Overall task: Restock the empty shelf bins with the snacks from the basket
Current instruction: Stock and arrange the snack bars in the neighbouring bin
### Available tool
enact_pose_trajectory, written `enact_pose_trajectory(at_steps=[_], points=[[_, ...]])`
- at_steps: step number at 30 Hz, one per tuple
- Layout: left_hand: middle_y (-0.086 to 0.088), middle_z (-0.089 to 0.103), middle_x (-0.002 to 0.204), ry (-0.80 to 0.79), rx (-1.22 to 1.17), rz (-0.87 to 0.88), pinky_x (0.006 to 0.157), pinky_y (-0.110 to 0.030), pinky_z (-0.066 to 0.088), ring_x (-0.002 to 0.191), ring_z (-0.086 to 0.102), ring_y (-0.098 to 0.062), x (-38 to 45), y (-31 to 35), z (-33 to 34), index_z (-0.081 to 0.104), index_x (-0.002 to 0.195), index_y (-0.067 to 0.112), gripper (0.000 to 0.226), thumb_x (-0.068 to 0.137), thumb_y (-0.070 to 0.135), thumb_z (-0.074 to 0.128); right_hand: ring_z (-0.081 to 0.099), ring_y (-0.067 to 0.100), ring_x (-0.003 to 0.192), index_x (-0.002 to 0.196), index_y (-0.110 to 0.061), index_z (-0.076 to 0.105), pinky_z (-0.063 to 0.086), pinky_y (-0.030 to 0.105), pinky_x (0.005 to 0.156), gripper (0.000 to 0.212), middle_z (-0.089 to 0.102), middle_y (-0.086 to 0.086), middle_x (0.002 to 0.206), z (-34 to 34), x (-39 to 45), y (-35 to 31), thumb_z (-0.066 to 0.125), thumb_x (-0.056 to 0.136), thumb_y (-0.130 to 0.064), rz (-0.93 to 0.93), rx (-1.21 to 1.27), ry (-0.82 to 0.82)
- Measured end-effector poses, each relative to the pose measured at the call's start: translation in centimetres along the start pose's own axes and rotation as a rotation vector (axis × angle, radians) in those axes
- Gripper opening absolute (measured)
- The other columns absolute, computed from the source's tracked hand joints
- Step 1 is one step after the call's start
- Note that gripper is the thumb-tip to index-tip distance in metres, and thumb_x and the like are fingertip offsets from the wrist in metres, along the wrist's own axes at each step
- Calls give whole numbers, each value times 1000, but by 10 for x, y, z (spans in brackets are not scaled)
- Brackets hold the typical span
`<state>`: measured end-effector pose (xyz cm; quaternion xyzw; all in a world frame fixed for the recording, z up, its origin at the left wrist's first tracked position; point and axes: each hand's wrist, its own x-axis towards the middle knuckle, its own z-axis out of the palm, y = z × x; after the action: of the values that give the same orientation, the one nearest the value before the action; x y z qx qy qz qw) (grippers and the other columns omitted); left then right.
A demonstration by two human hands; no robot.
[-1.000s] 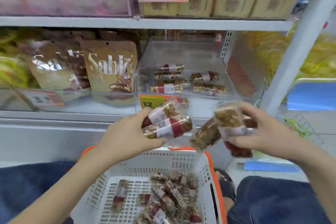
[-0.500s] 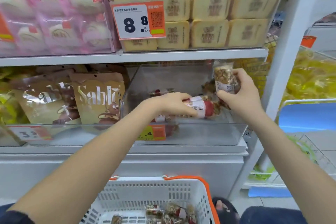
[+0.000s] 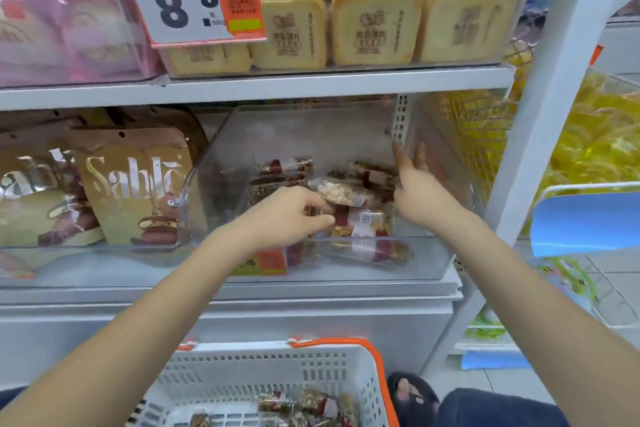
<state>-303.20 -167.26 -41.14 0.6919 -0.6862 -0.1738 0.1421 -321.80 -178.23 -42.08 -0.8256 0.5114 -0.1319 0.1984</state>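
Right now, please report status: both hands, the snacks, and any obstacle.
Left hand pinches a snack bar inside the clear bin. Right hand open, fingers straight, holds nothing. More bars in the basket. No obstacle visible.

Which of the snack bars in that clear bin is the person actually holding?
The red-and-white labelled bar at the bin's front: the left hand pinches its end. The others lie untouched; the right hand is open, holding nothing.
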Motion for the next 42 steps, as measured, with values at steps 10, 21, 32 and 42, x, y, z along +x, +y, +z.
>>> enact_pose_trajectory(at_steps=[10, 21, 32, 42], points=[[-3, 63, 93, 719, 61, 327, 87, -20, 39, 93, 55, -17, -137, -25, 63, 67, 84, 5, 20, 86, 14, 49, 57, 23, 62, 77, -15, 60, 43, 30, 41, 23, 59, -2, 64, 49, -146, -23, 40, 73, -5, -616, -8, 439], [-8, -2, 158, -513, 230, -527, 113, -45, 26, 145, 4, -31, -232, -191, 272, 4, 151, 22, 96, 82, 55, 62, 35, 39, 132, 150, -31, -12, 45, 40, 92, 100, 3, 12, 158, 295, -220, 39, 65, 86, -36, -85, -408, -913], [-7, -7, 158, -705, 18, -479, 115, -53, 12, 145, -7, -34, -206, -195, 325, -2, 151, 30, 114, 69, 56, 73, 34, 37, 133, 148, -43, -3, 44, 45, 98, 90, 4, 9, 158, 368, -200, 21, 61, 86, -48, 56, -180, -788], [-3, 28, 145, -642, 89, -399, 113, -56, 11, 137, 25, -26, -189, -198, 348, 15, 145, 20, 111, 60, 64, 72, 40, 30, 125, 143, -51, 18, 47, 41, 93, 64, 27, 8, 148, 384, -200, 22, 45, 95, -19, 153, -10, -759]])
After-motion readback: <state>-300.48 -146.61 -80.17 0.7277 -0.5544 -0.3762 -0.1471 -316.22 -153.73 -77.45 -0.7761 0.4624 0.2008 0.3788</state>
